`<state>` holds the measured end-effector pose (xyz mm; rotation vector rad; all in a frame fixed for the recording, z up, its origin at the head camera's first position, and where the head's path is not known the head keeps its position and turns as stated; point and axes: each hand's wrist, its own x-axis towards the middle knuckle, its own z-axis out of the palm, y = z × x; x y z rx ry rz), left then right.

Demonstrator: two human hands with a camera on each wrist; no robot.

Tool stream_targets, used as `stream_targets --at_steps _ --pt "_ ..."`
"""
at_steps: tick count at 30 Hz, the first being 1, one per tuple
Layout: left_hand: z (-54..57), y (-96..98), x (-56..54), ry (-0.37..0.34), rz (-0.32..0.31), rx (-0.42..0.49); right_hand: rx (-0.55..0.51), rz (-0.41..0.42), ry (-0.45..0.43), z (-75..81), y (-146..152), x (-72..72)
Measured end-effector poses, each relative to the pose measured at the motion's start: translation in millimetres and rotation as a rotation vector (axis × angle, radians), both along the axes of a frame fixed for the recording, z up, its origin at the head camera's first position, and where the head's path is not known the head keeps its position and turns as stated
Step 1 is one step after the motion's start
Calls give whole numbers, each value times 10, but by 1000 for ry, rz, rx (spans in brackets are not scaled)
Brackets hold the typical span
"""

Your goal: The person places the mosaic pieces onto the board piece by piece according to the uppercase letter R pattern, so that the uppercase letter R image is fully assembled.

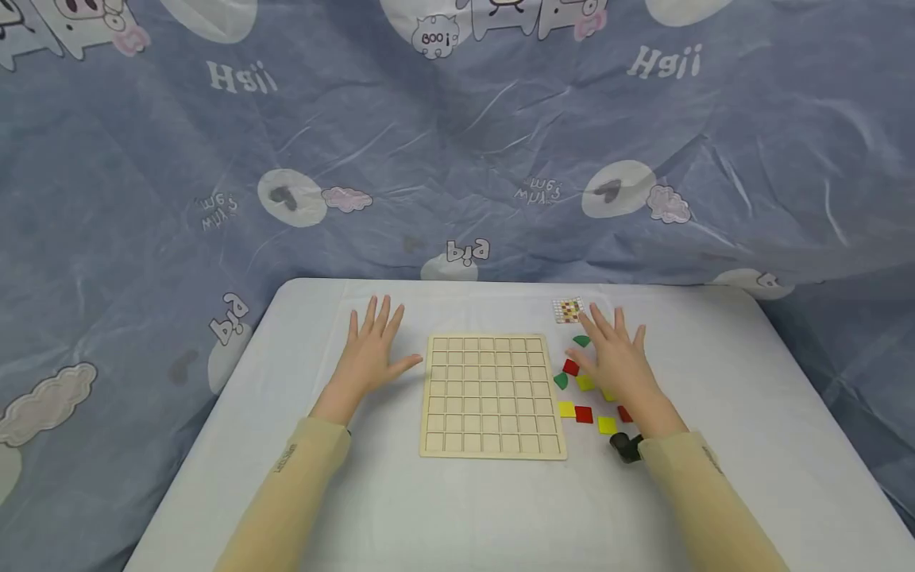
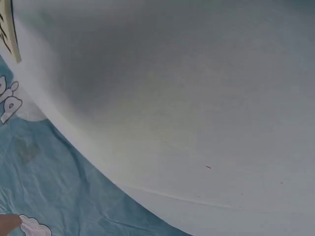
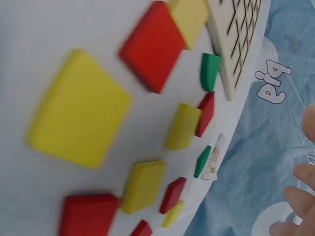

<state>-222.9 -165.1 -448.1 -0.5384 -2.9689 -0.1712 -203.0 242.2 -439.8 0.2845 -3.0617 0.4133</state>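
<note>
A pale wooden grid board (image 1: 493, 397) lies flat on the white table. Left of it, my left hand (image 1: 368, 353) is spread with straight fingers and holds nothing; its thumb points at the board's left edge. My right hand (image 1: 616, 357) hovers, fingers spread and bare, over a scatter of coloured tiles beside the board's right edge. Among these are a yellow square (image 3: 78, 108), a red square (image 3: 153, 46) and a green rounded piece (image 1: 581, 341). The right hand hides part of the scatter. Near its fingertips lies a small card (image 1: 567, 310) with a coloured grid pattern.
A black wrist camera (image 1: 626, 447) sits at the right cuff, close to the nearest tiles. Behind the white table (image 1: 758, 381) hangs a blue-grey patterned cloth (image 1: 429, 135), which also shows past both table sides.
</note>
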Motion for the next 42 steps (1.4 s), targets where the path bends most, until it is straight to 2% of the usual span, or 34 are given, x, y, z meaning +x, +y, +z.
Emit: stream_targets --at_steps 4,9,12,16,21,25,29,37,42 --pt "-96 -33 62 -26 -49 19 1 8 0 -113 74 98" --pt "-212 -51 165 -110 -114 47 -16 31 -23 -260 154 209" --pt "-274 -39 223 -159 -150 56 -44 25 -46 -329 172 255" --pt "-333 -13 280 -191 -184 43 -70 19 -34 -399 173 276" --pt "-393 33 331 -263 -195 43 -91 5 -25 -449 160 249" --pt "-430 46 366 -349 -183 57 -145 -74 -118 -462 131 188" --pt "-454 30 398 -404 -171 74 -193 -143 -230 -454 117 105" --pt "-502 28 430 -430 -178 110 -287 -199 -386 -397 149 33" --pt "-520 42 442 -446 -182 124 -327 -199 -376 -370 174 14"
